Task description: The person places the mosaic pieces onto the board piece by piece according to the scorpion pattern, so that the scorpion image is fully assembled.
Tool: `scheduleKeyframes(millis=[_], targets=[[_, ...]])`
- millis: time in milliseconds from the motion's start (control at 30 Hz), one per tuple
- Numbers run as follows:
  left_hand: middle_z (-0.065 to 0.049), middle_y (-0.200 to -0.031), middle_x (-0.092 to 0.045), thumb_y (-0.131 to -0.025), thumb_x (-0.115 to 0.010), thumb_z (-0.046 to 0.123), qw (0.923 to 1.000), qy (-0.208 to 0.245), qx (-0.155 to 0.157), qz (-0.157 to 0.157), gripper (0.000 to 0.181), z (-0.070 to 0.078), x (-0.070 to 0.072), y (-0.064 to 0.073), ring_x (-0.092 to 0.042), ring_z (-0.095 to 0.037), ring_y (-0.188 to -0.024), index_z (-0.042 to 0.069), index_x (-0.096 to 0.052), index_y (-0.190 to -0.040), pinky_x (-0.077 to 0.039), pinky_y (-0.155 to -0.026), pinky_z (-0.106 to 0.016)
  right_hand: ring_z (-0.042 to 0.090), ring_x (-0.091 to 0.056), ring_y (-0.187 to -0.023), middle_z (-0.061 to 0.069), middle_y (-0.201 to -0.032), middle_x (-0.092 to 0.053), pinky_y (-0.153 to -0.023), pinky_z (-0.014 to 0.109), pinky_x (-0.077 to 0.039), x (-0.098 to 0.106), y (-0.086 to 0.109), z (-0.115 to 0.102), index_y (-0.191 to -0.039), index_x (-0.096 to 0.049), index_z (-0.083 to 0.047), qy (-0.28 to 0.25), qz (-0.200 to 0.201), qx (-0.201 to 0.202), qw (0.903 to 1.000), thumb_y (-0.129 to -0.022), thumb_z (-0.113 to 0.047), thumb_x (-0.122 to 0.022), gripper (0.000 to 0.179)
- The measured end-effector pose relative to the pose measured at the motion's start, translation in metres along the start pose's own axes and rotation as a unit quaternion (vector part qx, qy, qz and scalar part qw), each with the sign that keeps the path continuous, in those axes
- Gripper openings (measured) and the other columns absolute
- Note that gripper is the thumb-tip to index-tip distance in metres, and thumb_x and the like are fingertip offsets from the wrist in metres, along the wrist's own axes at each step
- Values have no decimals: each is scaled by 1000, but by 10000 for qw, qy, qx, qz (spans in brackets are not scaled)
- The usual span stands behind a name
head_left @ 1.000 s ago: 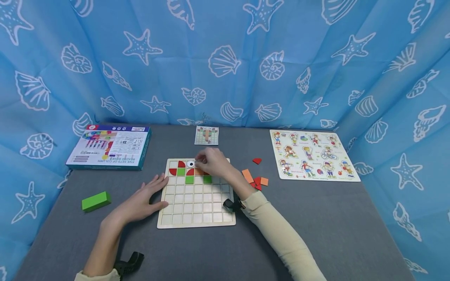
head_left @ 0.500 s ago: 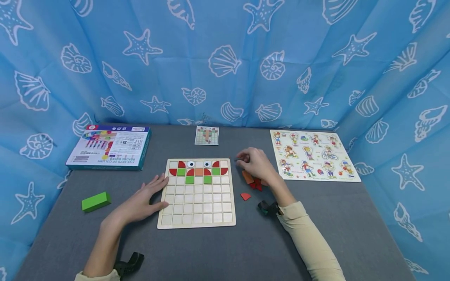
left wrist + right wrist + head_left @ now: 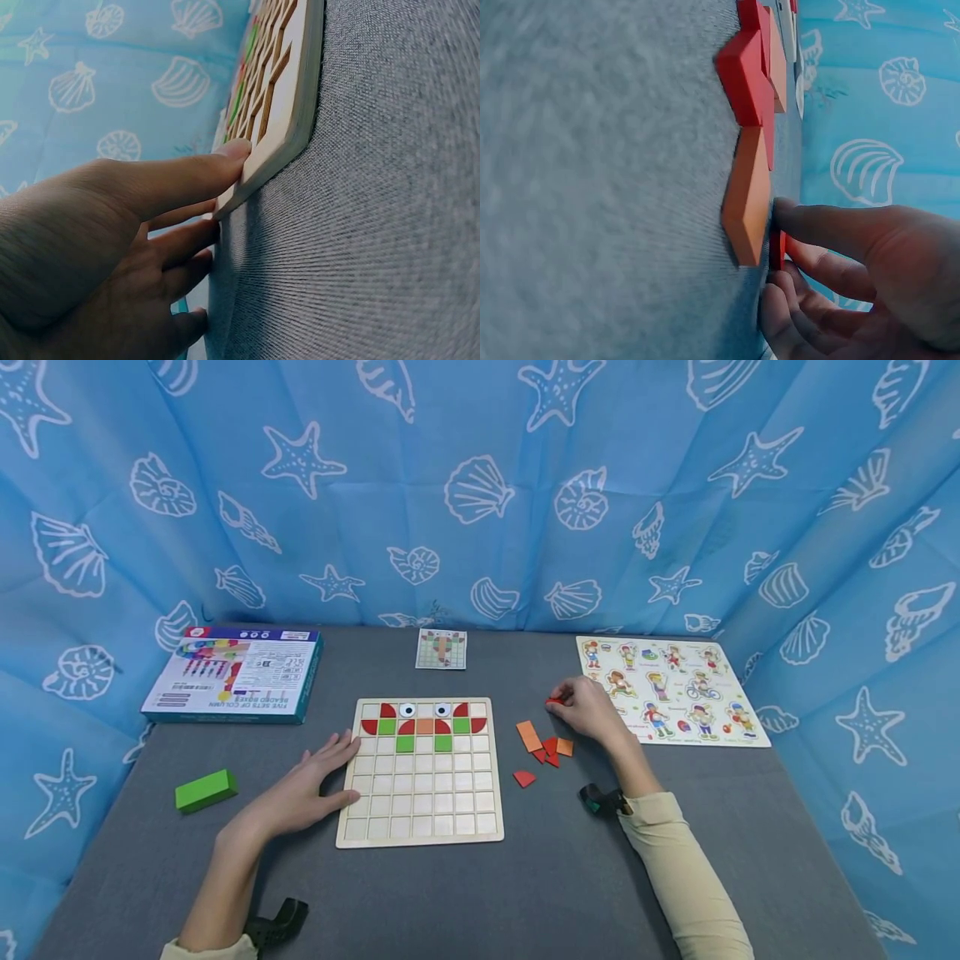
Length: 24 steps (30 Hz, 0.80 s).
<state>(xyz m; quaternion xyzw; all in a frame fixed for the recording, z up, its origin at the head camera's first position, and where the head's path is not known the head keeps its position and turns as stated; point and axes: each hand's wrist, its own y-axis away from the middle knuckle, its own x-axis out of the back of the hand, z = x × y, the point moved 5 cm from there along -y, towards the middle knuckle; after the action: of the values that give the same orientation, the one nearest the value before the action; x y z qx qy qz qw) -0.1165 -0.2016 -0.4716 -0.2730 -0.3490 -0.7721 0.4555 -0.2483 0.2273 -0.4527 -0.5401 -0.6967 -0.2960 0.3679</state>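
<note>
A pale wooden grid board (image 3: 422, 797) lies on the grey table, with red, green and orange tiles and two eye tiles (image 3: 407, 711) in its upper rows. My left hand (image 3: 311, 785) rests at its left edge, fingers extended. In the left wrist view the thumb (image 3: 232, 150) presses the board's rim (image 3: 281, 142). Right of the board, my right hand (image 3: 588, 710) has thumb and fingers on a small red tile (image 3: 553, 701). The right wrist view shows this red tile (image 3: 778, 249) pinched at the table surface; its full outline is hidden.
Loose red tiles (image 3: 551, 746) and orange tiles (image 3: 528, 736) lie near the right hand, with a red quarter-circle tile (image 3: 524, 778) closer. Around stand a pattern card (image 3: 441, 649), a picture puzzle board (image 3: 660, 731), a flat box (image 3: 232, 677) and a green block (image 3: 206, 791).
My right hand has left the board's top row, where both eye tiles now show, and moved right to the red tile, which it now pinches. The left hand stays still.
</note>
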Motion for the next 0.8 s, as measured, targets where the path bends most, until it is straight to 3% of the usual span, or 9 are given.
scheduleKeyframes(millis=[267, 500, 633, 800], targets=[[-26, -179, -22, -100, -78, 33, 10000, 12, -42, 42, 87, 2, 1, 1, -16, -54, -167, 5, -33, -170, -11, -130, -80, 21, -74, -84, 17, -99, -80, -74, 26, -54, 2, 7, 1, -103, -77, 0, -218, -115, -8, 9997, -96, -14, -83, 17], [-26, -179, -21, -100, -79, 34, 10000, -6, -14, 19, 89, 2, 1, 2, -16, -55, -166, 5, -33, -170, -11, -129, -80, 14, -65, -73, 13, -91, -78, -64, 21, -50, 2, 13, -1, -102, -79, -1, -427, -321, 62, 9986, -95, -12, -82, 13], [-26, -179, -22, -101, -78, 33, 9999, 5, -81, 61, 87, 3, 1, 2, -16, -55, -166, 4, -33, -170, -12, -129, -81, 13, -69, -74, 14, -94, -80, -64, 22, -53, 3, 18, -8, -103, -80, -2, -625, -255, 231, 9975, -97, -11, -81, 10], [-26, -179, -23, -101, -78, 34, 9999, -1, -132, 82, 87, 3, 2, 3, -17, -55, -166, 5, -34, -169, -12, -129, -81, 24, -81, -89, 16, -103, -83, -74, 22, -61, 3, 30, -29, -108, -81, -5, -1058, -266, 479, 9929, -99, -11, -80, 11]])
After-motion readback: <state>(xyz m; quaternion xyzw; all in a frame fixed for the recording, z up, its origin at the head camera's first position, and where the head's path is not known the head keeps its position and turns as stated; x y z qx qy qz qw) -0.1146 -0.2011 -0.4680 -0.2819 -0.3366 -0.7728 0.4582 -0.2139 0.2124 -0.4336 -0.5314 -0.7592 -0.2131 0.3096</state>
